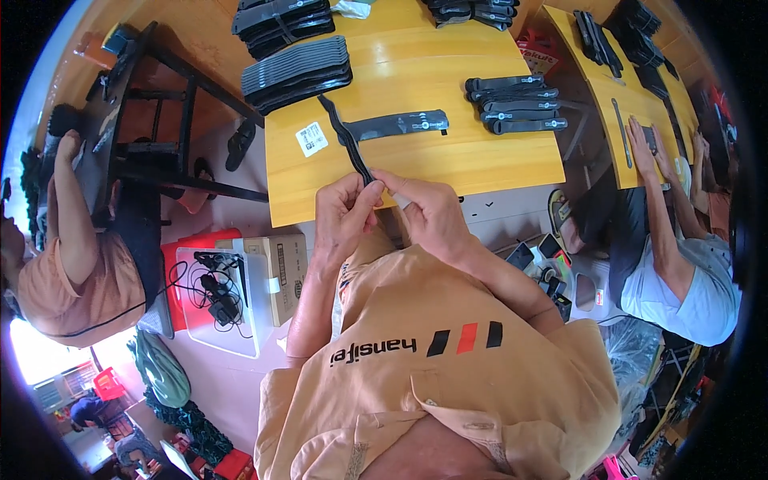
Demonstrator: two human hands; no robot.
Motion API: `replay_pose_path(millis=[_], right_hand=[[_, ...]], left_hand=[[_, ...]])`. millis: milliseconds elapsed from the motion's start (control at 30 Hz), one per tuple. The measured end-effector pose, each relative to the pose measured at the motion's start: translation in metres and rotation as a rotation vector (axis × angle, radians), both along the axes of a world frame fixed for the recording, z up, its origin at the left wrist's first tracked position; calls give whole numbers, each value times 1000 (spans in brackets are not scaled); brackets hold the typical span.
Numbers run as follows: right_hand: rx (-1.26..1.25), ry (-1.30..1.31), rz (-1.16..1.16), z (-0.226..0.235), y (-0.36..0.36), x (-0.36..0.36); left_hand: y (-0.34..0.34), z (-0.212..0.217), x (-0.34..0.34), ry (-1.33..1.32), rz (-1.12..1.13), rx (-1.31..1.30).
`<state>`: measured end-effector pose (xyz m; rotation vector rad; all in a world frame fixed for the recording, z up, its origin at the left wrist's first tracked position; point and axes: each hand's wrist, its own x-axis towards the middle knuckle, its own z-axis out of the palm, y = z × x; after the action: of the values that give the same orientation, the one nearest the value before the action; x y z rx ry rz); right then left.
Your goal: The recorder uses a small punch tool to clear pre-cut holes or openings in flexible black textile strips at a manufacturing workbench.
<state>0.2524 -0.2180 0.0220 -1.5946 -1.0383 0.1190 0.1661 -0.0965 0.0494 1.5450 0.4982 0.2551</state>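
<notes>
A narrow black strap (346, 138) stands out over the table's near edge, its far end resting against another black strap. My left hand (346, 212) is closed round its near end. My right hand (432, 212) pinches the same end with thumb and forefinger; the exact grip is partly hidden by the fingers. Beyond my hands a flat black strap (398, 126) with pale printing lies across the yellow table (496, 164). Left of the held strap lies a white printed label (311, 139).
Stacked black straps (296, 74) stand at the table's left, and a smaller pile (514, 104) lies at the right. Below left, a clear plastic bin (224, 300) holds cables and black adapters beside a cardboard box (286, 276). People sit on both sides; one person's hands (650, 148) rest on another table.
</notes>
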Motion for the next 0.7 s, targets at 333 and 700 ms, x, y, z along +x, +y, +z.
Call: replay_pose_path(millis=[333,700], right_hand=[[-89,937,376,33,-18,22],[-168,344,430,33,-23,28]], left_hand=[[-11,-12,-6,-105,-158,-248],[-4,9,-10,23,-189,-311]])
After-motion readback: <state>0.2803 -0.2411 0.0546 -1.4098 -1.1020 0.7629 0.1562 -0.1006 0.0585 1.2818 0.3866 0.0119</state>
